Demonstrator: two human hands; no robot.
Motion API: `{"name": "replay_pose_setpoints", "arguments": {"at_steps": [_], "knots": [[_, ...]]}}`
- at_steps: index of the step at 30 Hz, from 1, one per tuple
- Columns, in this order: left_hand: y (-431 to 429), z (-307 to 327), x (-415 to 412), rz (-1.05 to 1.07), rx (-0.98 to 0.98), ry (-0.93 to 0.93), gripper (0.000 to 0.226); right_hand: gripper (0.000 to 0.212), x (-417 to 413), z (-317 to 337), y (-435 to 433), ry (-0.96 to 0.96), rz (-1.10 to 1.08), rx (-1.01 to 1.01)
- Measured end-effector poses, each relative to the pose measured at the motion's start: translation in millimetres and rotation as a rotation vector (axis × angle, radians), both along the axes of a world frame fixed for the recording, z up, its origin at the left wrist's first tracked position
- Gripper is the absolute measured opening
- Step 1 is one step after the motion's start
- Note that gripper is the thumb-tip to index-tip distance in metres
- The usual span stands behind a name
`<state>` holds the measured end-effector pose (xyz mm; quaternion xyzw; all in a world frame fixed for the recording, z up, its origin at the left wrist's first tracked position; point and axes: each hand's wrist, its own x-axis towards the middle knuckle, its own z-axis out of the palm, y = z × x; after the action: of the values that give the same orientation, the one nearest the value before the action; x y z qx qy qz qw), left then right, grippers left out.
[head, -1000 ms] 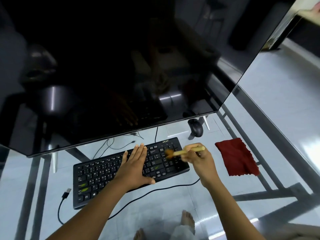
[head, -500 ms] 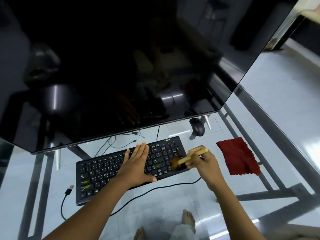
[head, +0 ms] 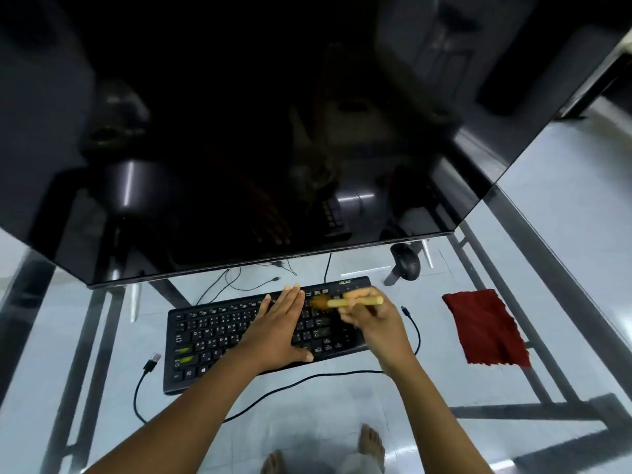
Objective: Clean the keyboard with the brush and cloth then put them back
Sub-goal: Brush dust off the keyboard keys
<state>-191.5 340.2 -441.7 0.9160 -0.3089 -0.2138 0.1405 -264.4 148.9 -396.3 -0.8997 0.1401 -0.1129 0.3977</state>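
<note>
Keyboard is lying on the glass bench below the dark monitor, and we are pressing our left hand flat and open on its middle keys. We are gripping the brush in our right hand, fingers closed round the pale handle, bristles touching the upper right keys just beside our left fingertips. Red cloth is lying on the bench well to the right. Black mouse is sitting beyond the keyboard's right end, under the monitor's edge.
</note>
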Motion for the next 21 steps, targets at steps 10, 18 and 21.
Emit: {"name": "replay_pose_setpoints", "arguments": {"at_steps": [10, 18, 21], "knots": [[37, 0, -7, 0.094, 0.075, -0.082, 0.116, 0.028, 27, 9, 19, -0.009, 0.044, -0.047], [87, -10, -27, 0.269, -0.016, -0.171, 0.115, 0.02, 18, 11, 43, 0.053, 0.223, 0.053], [102, -13, -36, 0.365, -0.147, -0.255, 0.105, 0.013, 13, 14, 47, 0.175, 0.372, 0.175]]}}
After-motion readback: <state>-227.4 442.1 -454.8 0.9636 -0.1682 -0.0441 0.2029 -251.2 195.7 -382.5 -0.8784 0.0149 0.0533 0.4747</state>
